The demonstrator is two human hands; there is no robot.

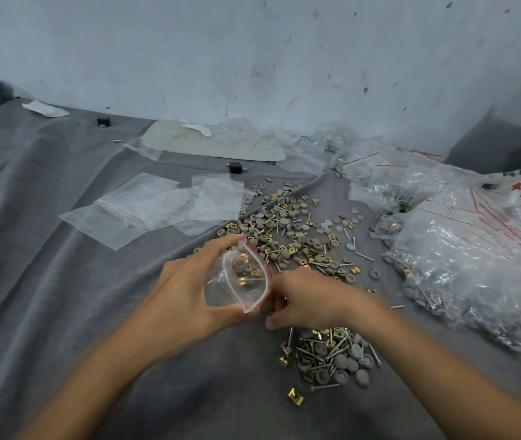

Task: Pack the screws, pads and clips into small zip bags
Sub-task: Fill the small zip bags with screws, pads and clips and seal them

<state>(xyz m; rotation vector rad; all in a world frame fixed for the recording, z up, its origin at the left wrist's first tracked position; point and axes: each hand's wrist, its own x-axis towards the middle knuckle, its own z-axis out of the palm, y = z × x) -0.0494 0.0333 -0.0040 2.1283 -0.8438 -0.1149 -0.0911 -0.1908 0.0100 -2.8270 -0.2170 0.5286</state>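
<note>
Grey cloth: the whole work surface is covered by it, and everything is laid on it.
Packed bags: a large heap of filled clear bags is seen at the right, from the far side towards the near side; much of the task is judged done.
Far loose heap: a wide scatter of screws, grey pads and brass clips is spread in the middle, beyond the hands; this is judged to be the bulk of what is left.
Empty zip bags: several flat, unfilled bags are laid at the far left, near the loose heap; more rounds are expected.
Near heap: a smaller pile of the same parts is gathered just beneath the right wrist, not yet bagged.
Open zip bag: it is held above the cloth in the centre, its red-edged mouth bowed open towards the right; a few clips and pads are seen inside, so it is judged partly filled and not yet sealed.
Left hand: the open zip bag is gripped between thumb and curled fingers.
Right hand: it is placed just beside the bag's mouth with fingers curled; whether a part is pinched cannot be told.
</note>
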